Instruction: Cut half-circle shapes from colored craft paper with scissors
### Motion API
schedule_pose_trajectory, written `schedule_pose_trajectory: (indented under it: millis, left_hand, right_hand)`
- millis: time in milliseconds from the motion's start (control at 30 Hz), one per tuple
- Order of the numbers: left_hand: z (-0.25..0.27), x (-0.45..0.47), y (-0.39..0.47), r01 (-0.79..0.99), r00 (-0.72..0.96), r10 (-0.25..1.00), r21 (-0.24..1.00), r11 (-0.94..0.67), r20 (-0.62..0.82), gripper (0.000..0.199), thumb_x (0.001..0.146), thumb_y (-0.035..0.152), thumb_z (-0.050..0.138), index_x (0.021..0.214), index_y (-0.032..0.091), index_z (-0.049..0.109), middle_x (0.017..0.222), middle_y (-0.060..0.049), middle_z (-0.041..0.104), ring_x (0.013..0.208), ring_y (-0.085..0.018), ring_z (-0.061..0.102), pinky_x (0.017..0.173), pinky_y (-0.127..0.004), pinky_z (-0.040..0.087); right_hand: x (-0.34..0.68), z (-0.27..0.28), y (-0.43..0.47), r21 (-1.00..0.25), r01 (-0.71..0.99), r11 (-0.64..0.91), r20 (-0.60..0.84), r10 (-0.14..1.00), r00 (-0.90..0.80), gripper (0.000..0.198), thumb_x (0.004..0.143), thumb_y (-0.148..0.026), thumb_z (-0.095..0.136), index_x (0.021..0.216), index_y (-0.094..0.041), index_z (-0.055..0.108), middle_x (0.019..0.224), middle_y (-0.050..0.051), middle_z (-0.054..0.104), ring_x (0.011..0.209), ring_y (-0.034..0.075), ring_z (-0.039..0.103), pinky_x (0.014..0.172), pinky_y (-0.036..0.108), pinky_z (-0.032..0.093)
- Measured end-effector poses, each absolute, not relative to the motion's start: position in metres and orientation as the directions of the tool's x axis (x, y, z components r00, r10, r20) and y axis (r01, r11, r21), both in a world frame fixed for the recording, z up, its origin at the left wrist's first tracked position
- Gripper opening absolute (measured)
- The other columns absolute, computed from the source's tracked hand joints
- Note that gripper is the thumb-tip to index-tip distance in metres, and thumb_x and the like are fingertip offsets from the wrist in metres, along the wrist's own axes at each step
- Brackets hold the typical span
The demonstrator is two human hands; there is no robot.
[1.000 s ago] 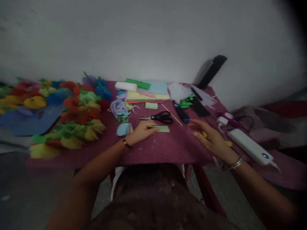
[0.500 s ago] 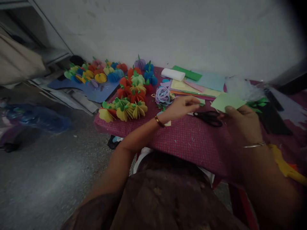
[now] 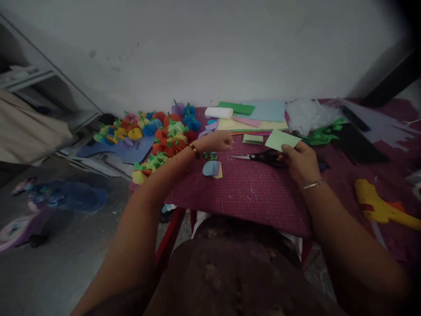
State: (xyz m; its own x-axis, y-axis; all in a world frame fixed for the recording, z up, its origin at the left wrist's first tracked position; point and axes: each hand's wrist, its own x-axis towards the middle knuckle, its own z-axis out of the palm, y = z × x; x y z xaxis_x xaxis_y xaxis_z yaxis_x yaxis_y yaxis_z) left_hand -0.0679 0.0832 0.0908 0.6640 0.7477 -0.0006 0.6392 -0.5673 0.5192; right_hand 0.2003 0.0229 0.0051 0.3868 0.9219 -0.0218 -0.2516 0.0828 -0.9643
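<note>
My right hand (image 3: 302, 164) pinches a light green paper sheet (image 3: 279, 139) between thumb and fingers, just above the table. Beneath and beside it lie black-handled scissors (image 3: 268, 158), blades pointing left. Over the table's left part, my left hand (image 3: 219, 141) has its fingers curled closed; whatever they hold, if anything, is hidden. A folded light green paper stack (image 3: 253, 139) rests between the two hands. Below my left hand are blue, purple and yellow paper cutouts (image 3: 212, 169) and small green paper scraps (image 3: 210, 156).
Colourful paper pumpkins (image 3: 171, 136) crowd the table's left end. Coloured sheets (image 3: 266, 112) and a white roll (image 3: 219, 113) lie along the wall. Green paper leaves (image 3: 325, 133), clear plastic (image 3: 304, 116) and a yellow glue gun (image 3: 373, 204) are on the right.
My left hand has drawn back left from the folded green stack, which now lies on the table, and its fingers have curled. My right hand still holds the green sheet. The view has shifted.
</note>
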Motion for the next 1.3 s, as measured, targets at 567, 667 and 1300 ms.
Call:
schedule_pose_trajectory:
  millis: [567,667,1300]
  left_hand:
    - [0.082,-0.044,0.099,0.700,0.698,0.698,-0.051,-0.712,-0.162,0.026,0.084,0.016,0.048,0.084,0.015,0.074,0.085,-0.009,0.072,0.075,-0.018,0.059,0.071,-0.030,0.039]
    - [0.067,-0.022,0.112,0.735,0.673,0.737,-0.063,-0.676,-0.058,0.031,0.086,0.019,0.048,0.100,0.014,0.075,0.103,-0.012,0.073,0.095,-0.022,0.065,0.083,-0.031,0.045]
    - [0.036,0.029,0.146,0.745,0.657,0.752,-0.101,-0.659,-0.064,0.032,0.081,0.016,0.059,0.110,0.012,0.074,0.108,-0.016,0.075,0.101,-0.027,0.069,0.088,-0.033,0.050]
  right_hand:
    - [0.219,-0.010,0.033,-0.969,-0.183,0.165,0.067,0.890,0.451,0.023,0.065,-0.025,0.076,0.086,-0.018,0.072,0.066,-0.003,0.067,0.045,0.009,0.051,0.041,0.021,0.045]
    - [0.220,-0.009,0.033,-0.967,-0.188,0.173,0.069,0.884,0.462,0.022,0.062,-0.027,0.077,0.082,-0.019,0.071,0.069,-0.002,0.068,0.046,0.009,0.051,0.041,0.022,0.045]
    - [0.220,-0.005,0.029,-0.976,-0.129,0.176,0.098,0.880,0.465,0.026,0.063,-0.033,0.074,0.083,-0.016,0.070,0.062,-0.003,0.062,0.048,0.010,0.050,0.045,0.024,0.042]
